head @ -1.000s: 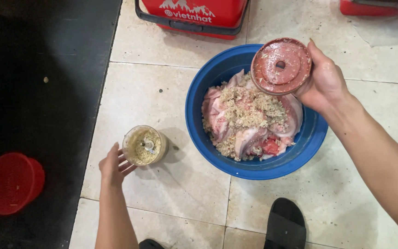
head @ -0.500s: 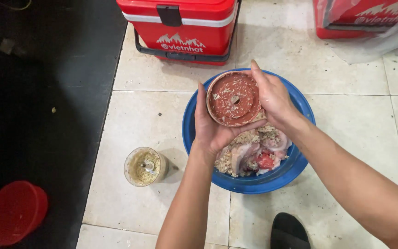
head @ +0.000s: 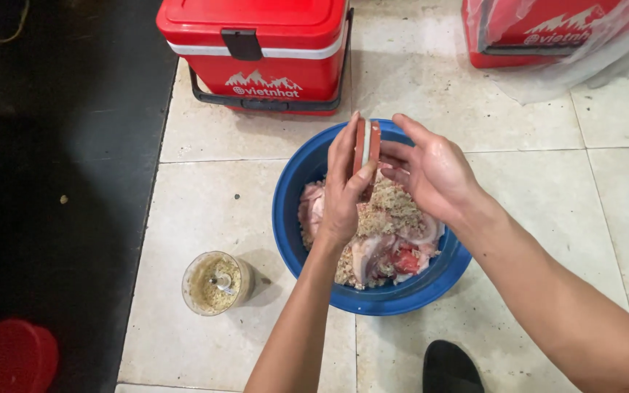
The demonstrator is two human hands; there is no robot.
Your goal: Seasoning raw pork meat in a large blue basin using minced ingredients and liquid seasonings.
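Observation:
A blue basin (head: 294,191) on the tiled floor holds raw meat pieces covered with minced seasoning (head: 391,211). Above it my left hand (head: 343,185) grips a round red lid (head: 366,145), turned on edge. My right hand (head: 434,171) is right beside the lid, fingers touching its inner face. To the left of the basin stands a clear chopper bowl (head: 216,282) with blade and minced residue inside, apart from both hands.
A red cooler box (head: 256,47) stands behind the basin. Another red box under clear plastic (head: 562,33) is at the top right. A red tub (head: 9,358) sits at the bottom left on the dark floor. My dark shoe (head: 449,367) is near the basin.
My left hand left the chopper bowl and came up to the lid over the basin. The lid turned from flat to on edge. The view shifted toward the coolers.

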